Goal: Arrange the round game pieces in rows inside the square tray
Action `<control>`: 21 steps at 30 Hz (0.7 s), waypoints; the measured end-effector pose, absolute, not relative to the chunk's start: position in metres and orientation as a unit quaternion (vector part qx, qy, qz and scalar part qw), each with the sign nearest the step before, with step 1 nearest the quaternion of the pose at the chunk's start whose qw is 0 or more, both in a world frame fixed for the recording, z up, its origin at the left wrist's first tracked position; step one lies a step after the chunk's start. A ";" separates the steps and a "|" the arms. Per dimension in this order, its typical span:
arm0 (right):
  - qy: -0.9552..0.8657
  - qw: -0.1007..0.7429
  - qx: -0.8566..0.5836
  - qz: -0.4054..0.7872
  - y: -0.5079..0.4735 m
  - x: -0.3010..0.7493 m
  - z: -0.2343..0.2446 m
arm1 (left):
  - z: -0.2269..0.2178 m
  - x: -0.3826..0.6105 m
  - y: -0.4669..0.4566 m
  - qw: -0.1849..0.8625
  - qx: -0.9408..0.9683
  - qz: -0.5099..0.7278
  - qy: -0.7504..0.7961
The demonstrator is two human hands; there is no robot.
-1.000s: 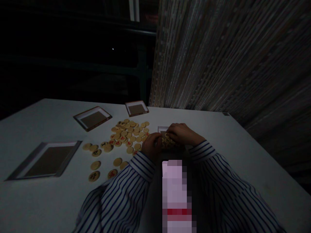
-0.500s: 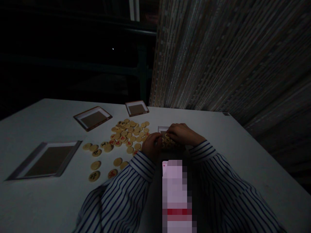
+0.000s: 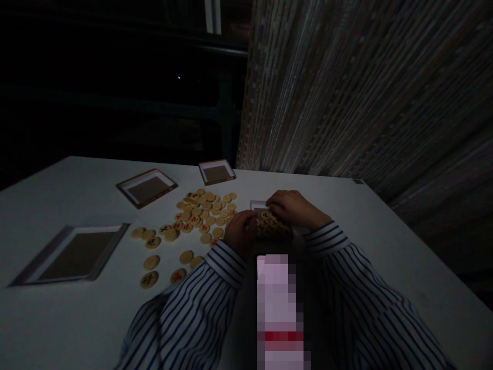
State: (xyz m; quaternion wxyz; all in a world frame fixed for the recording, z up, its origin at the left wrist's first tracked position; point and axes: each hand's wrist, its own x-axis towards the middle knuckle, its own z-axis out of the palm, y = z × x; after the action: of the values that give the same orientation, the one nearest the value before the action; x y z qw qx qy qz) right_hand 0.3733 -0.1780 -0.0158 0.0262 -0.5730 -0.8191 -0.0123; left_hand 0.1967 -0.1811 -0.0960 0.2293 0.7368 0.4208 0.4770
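Note:
A small box with a pale rim lies between my hands, holding several round wooden Chinese chess pieces in its near part. My left hand is closed round the box's left side, its fingertips partly in shadow. At the far right corner, my right hand has its fingers bent together by the rim; what they grip, if anything, is hidden. To the left spreads a loose pile of chess pieces, some marked in red or black, some blank side up.
Three more boxes lie on the white table: one at the near left, a brown-edged box, and another box at the back. A lit phone, blurred out, is close to me. A curtain hangs behind; the light is dim.
My right hand has shifted slightly up and right, off the pieces in the box, and more of them show. My left hand stays at the box's left side.

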 end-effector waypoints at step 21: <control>-0.803 0.115 -0.583 -0.053 -0.187 0.374 0.005 | -0.090 0.195 -0.184 0.226 0.736 0.492 0.406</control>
State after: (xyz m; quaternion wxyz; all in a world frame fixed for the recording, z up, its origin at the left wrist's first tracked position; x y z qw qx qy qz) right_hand 0.3741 -0.1874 0.0051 0.1152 -0.5828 -0.8027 -0.0525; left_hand 0.1954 -0.1845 -0.0902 0.2256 0.7362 0.4059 0.4923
